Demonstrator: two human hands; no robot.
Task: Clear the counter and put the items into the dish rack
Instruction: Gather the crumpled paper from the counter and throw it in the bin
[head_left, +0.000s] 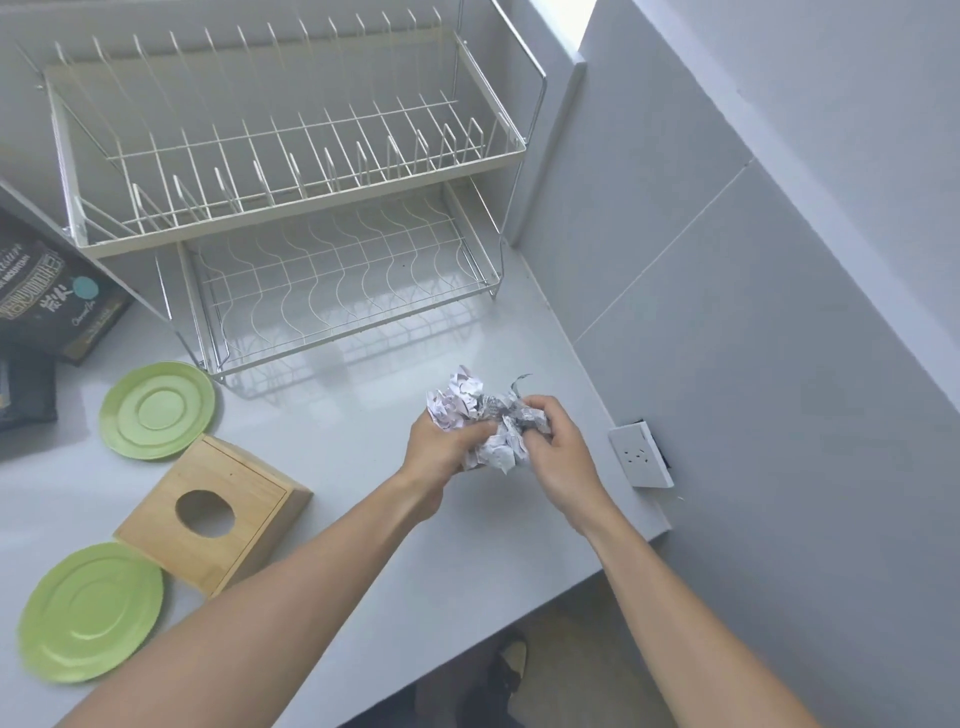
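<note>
A wad of crumpled printed paper (470, 402) is held above the white counter (363, 467), in front of the dish rack. My left hand (441, 449) grips it from the left and below, my right hand (556, 441) from the right. The two-tier white wire dish rack (291, 171) stands at the back with both tiers holding nothing. One green plate (157, 410) lies just left of the rack's front corner. A second green plate (91, 610) lies near the counter's front left. A wooden tissue box (213, 512) with an oval hole sits between the plates.
Dark printed packages (49, 291) lie at the far left edge. A white wall socket (641, 454) sticks out of the grey tiled wall on the right, close to my right hand. The counter's front edge runs diagonally below my arms, with floor and a slipper (511, 657) beneath.
</note>
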